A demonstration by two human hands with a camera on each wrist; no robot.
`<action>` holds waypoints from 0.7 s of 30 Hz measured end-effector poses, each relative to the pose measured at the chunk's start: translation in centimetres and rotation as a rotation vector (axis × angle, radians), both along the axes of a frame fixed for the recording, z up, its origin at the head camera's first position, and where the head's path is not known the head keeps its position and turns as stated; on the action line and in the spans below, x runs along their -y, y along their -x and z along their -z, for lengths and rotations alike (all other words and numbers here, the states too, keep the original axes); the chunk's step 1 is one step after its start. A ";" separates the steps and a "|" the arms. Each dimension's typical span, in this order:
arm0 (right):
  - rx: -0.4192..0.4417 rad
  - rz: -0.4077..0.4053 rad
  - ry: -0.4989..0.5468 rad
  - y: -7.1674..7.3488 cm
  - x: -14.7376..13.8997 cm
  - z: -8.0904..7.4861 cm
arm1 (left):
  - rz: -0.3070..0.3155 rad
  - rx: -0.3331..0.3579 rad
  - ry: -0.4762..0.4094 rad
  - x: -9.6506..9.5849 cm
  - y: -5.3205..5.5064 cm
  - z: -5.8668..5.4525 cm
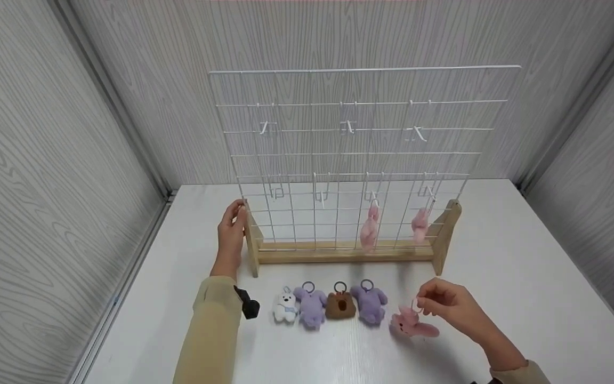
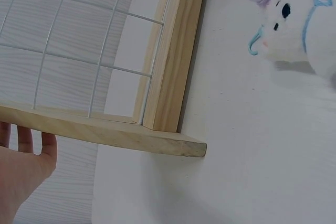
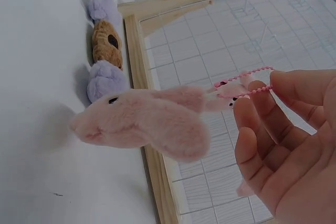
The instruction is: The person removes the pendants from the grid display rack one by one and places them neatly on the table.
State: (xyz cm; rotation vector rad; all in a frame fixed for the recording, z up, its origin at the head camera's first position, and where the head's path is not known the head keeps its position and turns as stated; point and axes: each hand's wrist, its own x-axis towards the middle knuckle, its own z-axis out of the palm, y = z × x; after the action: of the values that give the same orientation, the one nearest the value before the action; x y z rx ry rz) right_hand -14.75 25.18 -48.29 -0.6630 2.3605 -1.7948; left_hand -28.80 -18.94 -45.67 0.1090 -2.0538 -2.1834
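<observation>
My right hand [image 1: 448, 304] pinches the pink bead chain [image 3: 257, 70] of a pink plush keychain [image 3: 142, 121] between thumb and fingertips. The long-eared plush dangles over the table at the right end of a row of plush keychains. My left hand [image 1: 231, 230] grips the left wooden side piece [image 1: 251, 240] of a display rack, with fingertips on its edge in the left wrist view. White wire grid [image 1: 339, 154] with hooks rises from the rack's wooden base [image 1: 296, 256]. Two other pink plush keychains, one long [image 1: 369, 229] and one smaller [image 1: 420, 225], hang from lower hooks.
In front of the rack lie a white bear plush [image 1: 285, 308], a purple plush [image 1: 312, 308], a brown plush [image 1: 340, 305] and another purple plush [image 1: 371, 305]. Wood-grain panels [image 1: 142, 53] enclose the white table [image 1: 179, 234] at the back and both sides.
</observation>
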 end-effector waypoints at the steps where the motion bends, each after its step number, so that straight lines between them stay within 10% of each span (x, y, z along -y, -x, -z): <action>1: 0.006 -0.006 -0.013 0.0 -0.1 0.1 | 0.000 -0.002 0.001 0.0 0.0 0.0; 12: 0.020 -0.015 -0.110 -0.1 0.5 -2.0 | 0.002 0.002 0.002 0.0 -0.3 -0.2; 21: -0.016 0.037 -0.115 2.0 -0.8 0.1 | 0.021 -0.019 0.003 -0.1 -0.4 -0.2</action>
State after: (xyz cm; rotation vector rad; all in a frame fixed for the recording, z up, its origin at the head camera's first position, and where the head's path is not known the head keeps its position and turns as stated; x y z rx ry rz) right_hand -16.70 26.00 -48.38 -0.6252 2.4794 -1.6576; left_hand -28.40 -18.86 -45.43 0.0661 -2.0570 -2.1846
